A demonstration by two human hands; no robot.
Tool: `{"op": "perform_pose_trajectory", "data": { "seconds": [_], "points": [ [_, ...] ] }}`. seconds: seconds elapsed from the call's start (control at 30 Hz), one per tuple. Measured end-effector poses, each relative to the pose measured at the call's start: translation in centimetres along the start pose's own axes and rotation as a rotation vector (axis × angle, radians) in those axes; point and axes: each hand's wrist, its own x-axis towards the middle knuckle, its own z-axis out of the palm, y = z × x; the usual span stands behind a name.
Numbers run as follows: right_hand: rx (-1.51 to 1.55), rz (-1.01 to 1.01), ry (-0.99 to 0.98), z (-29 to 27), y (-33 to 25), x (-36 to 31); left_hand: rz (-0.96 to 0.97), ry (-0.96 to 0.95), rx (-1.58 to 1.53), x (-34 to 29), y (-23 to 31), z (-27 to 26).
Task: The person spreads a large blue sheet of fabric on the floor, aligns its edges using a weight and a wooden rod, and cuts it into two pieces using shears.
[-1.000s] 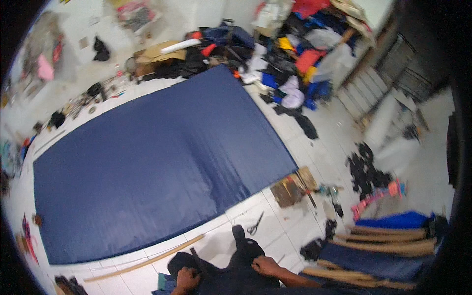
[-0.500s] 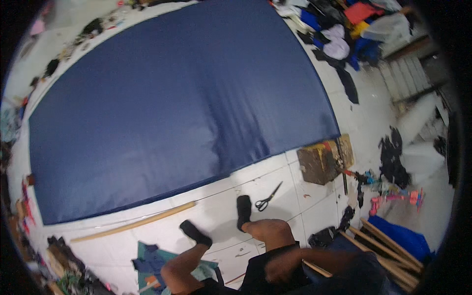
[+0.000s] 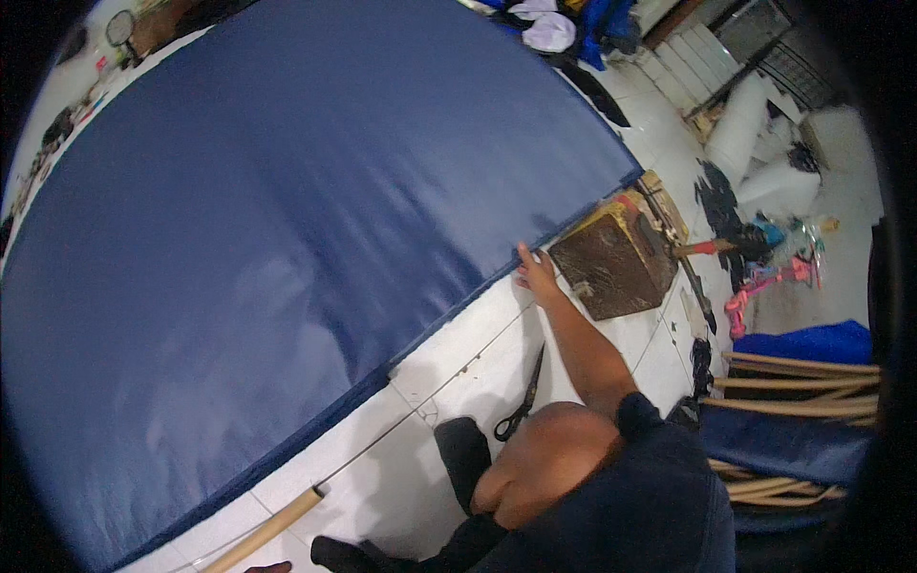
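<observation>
A large sheet of dark blue, slightly shiny material [image 3: 315, 172] lies spread over the floor, with some creases near its front edge. At that edge, close to its right corner, my right hand [image 3: 538, 272] reaches out with its fingers stretched and apart, fingertips touching the sheet's border. Just right of the hand stands a worn brown block [image 3: 616, 263] beside the sheet's corner. Black-handled scissors [image 3: 521, 406] lie on the tiles near my knee. Only a sliver of my left hand [image 3: 269, 568] shows at the lower edge, by a pale brown tube [image 3: 267, 530]; its fingers are mostly hidden.
A hammer-like tool with a red band [image 3: 702, 248] lies right of the block. Pink plastic pieces [image 3: 769, 286] and black scraps [image 3: 718, 205] are farther right. Wooden sticks [image 3: 802, 382] lie on blue material at the lower right. Piled cloth [image 3: 549, 29] sits beyond the sheet.
My right hand has gone from over my lap forward to the sheet's front edge. My body has leaned in, and the view has turned and come closer to the sheet and block.
</observation>
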Motion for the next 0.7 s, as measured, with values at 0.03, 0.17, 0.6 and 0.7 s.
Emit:
{"op": "perform_pose_trajectory", "data": {
  "seconds": [0.03, 0.17, 0.6, 0.7],
  "points": [
    [0.134, 0.063, 0.075, -0.3, -0.8, 0.9, 0.001, 0.012, 0.095, 0.5, -0.1, -0.3],
    [0.069, -0.174, 0.218, -1.1, -2.2, 3.1, -0.029, 0.164, 0.294, 4.2, 0.8, -1.8],
    [-0.389, -0.429, -0.254, 16.1, -6.1, -9.9, 0.143, 0.216, 0.229, 4.5, -0.1, -2.2],
    [-0.075, -0.436, -0.079, 16.4, -3.4, -6.1, 0.161, 0.275, 0.145, 4.0, 2.0, -1.7]
  ]
}}
